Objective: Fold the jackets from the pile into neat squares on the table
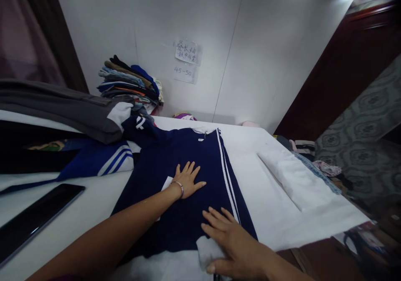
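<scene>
in the head view, the navy garment (205, 197) lies spread on the white table (247, 147), in front of the wearer. it looks light, soft and limp, likely to wrinkle rather than slide; the shoulders or the white-striped side seem the best places to take hold. the left hand (187, 182) rests flat on it, fingers fanned, gripping nothing, its wrist partly covering a white tag (167, 183). the right hand (230, 237) is spread near the lower edge; whether its thumb presses the pale cloth (208, 249) i cannot tell. at left, a grey garment (62, 105) and blue striped garment (103, 159) crowd the sleeve; a phone (37, 218) lies nearer.
</scene>
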The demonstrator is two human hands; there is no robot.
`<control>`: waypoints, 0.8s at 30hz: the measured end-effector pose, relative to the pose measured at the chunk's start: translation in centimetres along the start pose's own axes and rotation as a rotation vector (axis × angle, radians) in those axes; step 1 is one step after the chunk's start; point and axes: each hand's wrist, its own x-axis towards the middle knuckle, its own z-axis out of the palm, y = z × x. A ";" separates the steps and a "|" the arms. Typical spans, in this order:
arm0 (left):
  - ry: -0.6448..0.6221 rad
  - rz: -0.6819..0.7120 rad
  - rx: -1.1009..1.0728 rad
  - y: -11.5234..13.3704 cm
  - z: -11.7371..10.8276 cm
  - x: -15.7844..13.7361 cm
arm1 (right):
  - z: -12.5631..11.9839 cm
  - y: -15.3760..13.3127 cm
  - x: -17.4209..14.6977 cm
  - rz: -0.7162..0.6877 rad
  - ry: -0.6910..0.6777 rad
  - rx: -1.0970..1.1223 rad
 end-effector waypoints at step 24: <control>0.042 -0.238 0.010 -2.8 -1.7 5.8 | -0.2 6.1 6.6 0.297 0.262 -0.256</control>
